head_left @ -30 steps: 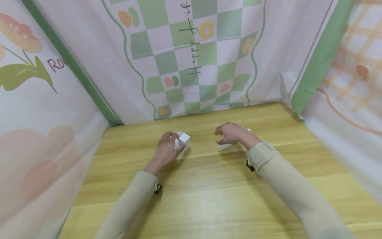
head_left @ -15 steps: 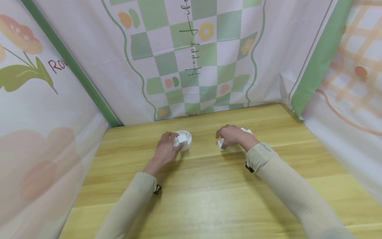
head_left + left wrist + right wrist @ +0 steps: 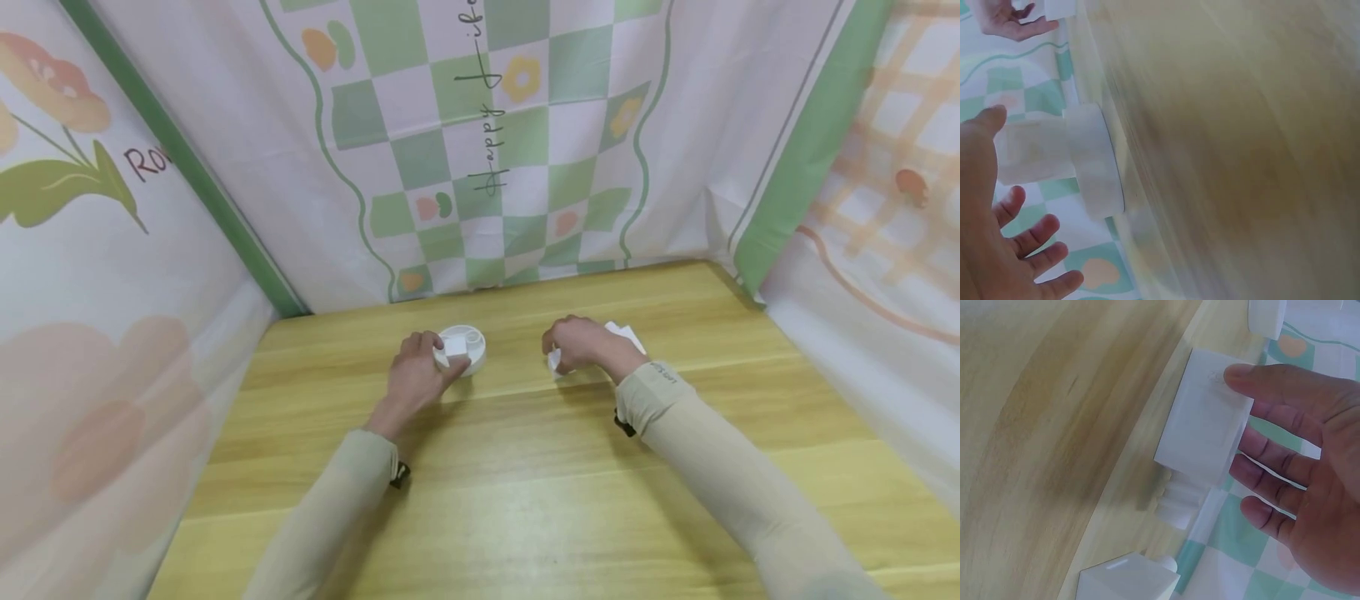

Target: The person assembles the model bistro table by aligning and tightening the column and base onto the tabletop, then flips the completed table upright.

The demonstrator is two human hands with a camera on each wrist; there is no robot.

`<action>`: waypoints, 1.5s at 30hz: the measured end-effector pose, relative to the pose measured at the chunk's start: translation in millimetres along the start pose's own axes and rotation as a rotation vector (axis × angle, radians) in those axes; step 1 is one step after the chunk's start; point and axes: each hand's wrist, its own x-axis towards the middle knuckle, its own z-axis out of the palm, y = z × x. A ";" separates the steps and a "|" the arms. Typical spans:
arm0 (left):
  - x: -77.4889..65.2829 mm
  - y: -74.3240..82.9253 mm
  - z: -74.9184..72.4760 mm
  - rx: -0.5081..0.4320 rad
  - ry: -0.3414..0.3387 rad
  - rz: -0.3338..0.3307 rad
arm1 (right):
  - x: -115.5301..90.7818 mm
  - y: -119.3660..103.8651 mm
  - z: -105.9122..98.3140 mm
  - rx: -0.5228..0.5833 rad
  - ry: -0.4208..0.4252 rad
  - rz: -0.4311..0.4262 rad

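In the head view my left hand (image 3: 416,367) pinches a small white block (image 3: 455,346) between thumb and fingers. The block is over a round white dish (image 3: 481,354). From the left wrist view, the block (image 3: 1035,150) stands upright on the thick round dish (image 3: 1094,162), and the other fingers spread apart. My right hand (image 3: 581,343) holds a white box (image 3: 1204,412), the thumb across its face and the fingertips along its far side. Faint marks show near the thumb. In the head view this hand hides much of the box.
Close beyond the box is a white ribbed piece (image 3: 1182,503). Another white angular piece (image 3: 1125,578) lies lower in the right wrist view. White pieces (image 3: 626,336) show behind the right wrist. The wooden table (image 3: 517,467) meets a printed curtain (image 3: 502,167) at the back.
The left block sits lower or is turned, and more of the round dish shows. The right box has been turned or shifted slightly, and more of the white pieces behind that wrist are visible.
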 end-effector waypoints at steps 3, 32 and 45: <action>0.9 1.6 0.0 0.006 0.000 -0.008 | 0.5 2.1 1.3 -0.011 0.007 -0.015; 3.9 4.7 -2.5 0.005 0.021 -0.071 | 1.0 2.9 -3.8 -0.035 0.084 0.016; 5.3 1.4 -4.8 -0.056 0.015 -0.065 | -0.3 2.8 -13.6 0.008 0.117 0.046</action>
